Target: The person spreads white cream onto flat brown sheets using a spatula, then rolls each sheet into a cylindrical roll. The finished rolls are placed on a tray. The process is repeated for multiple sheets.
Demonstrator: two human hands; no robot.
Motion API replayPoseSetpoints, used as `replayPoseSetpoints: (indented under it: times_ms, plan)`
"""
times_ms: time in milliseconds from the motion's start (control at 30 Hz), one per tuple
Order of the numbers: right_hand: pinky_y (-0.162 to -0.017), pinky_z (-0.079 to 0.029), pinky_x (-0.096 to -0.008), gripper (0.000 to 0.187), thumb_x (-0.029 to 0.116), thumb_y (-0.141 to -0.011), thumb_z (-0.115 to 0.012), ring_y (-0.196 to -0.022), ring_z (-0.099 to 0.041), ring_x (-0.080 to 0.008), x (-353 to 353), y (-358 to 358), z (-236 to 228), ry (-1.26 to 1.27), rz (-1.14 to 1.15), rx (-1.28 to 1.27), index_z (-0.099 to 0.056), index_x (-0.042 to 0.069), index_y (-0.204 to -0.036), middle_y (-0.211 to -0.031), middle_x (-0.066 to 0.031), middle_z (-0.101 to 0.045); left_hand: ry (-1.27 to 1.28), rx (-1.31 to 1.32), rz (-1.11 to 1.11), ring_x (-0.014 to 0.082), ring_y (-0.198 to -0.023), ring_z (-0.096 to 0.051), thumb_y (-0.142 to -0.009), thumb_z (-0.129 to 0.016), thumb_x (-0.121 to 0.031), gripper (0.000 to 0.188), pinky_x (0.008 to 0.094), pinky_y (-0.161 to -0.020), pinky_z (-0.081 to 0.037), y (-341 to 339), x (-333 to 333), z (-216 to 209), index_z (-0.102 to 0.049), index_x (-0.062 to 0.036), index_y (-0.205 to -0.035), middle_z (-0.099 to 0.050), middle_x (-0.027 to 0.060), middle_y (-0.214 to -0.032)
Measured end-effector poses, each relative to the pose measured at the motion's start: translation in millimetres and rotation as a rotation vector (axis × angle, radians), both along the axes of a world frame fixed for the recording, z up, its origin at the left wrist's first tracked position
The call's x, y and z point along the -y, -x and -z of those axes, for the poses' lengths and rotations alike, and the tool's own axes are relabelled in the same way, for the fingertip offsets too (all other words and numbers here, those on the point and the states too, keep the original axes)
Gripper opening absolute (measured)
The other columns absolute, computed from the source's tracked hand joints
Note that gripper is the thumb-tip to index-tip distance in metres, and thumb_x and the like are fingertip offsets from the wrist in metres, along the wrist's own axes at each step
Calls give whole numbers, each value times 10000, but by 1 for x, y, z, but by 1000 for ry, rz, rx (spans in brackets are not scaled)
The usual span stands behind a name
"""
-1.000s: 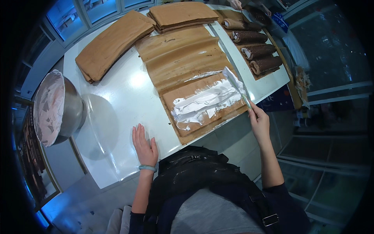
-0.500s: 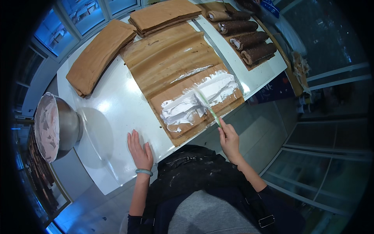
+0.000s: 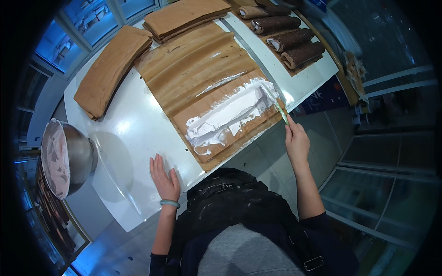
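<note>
My right hand [image 3: 297, 140] is closed round the green handle of a spatula [image 3: 282, 112], whose blade touches the right end of the white cream [image 3: 230, 112]. The cream lies in a thick band on a brown sponge cake sheet [image 3: 182, 113]. Under the sheet is brown baking paper [image 3: 184, 69], which stretches away rumpled toward the far side. My left hand [image 3: 165, 178] rests flat on the white table near its front edge, fingers extended and holding nothing; a bangle circles that wrist.
Stacked sponge sheets [image 3: 108, 69] lie at the far left, with another stack [image 3: 184, 18] at the back. Several dark cake rolls [image 3: 287, 40] sit at the far right. A steel bowl [image 3: 82, 154] of pale cream stands at the left. A metal ruler [image 3: 244, 43] lies beside the paper.
My right hand has moved right, drawing the spatula from the middle of the cream to its right end. The cream's surface looks smoother. My left hand stays in place.
</note>
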State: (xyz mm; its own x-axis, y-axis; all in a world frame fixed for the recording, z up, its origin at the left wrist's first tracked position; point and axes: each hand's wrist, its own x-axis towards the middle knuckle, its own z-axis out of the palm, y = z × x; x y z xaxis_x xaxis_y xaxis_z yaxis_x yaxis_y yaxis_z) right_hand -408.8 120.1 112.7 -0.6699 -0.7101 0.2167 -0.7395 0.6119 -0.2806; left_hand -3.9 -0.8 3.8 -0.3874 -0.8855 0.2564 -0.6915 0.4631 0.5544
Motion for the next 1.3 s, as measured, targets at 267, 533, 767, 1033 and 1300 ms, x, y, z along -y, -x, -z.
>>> replayPoseSetpoints:
  times_ms: [267, 533, 767, 1033, 1300]
  plan:
    - [-675, -554, -410, 381, 153, -950, -674, -773, -662, -270, 10, -95, -32, -148, -377, 50, -678, 154, -1331, -849, -80, -599, -1, -13, -6, 470, -1509, -297, -969, -560, -51, 614, 547, -1237, -247, 1, 0, -1, -366, 14, -1548, -413, 227, -1584]
    - [-702, -512, -358, 367, 123, -1026, -611, -772, -652, -258, -39, -34, 11, 202, 45, 382, -658, 97, -1389, -912, -134, -661, 1, -19, 1, 463, -1511, -299, -973, -553, -48, 614, 545, -1236, -249, 1, 0, -1, -359, 12, -1552, -415, 223, -1585]
    - [-691, -501, -387, 392, 103, -1021, -601, -720, -606, -289, -49, -49, 24, 120, 17, 352, -635, 97, -1412, -859, -143, -594, -14, -17, 28, 464, -1509, -303, -977, -556, -60, 611, 546, -1235, -250, -1, 0, 0, -362, 12, -1552, -415, 223, -1585]
    - [-669, -520, -395, 438, 136, -1014, -618, -714, -614, -296, -60, -116, 9, -68, -87, 432, -606, 146, -1452, -847, -105, -581, -35, -30, 46, 460, -1511, -300, -975, -560, -62, 611, 542, -1239, -245, -2, 0, -2, -367, 11, -1550, -416, 223, -1584]
    - [-637, -524, -376, 473, 125, -983, -656, -696, -621, -279, -59, -152, 16, -46, -378, 396, -613, 170, -1452, -841, -85, -590, -51, -40, 49, 452, -1516, -294, -969, -570, -59, 615, 537, -1245, -237, -3, 0, -2, -375, 4, -1548, -422, 205, -1586]
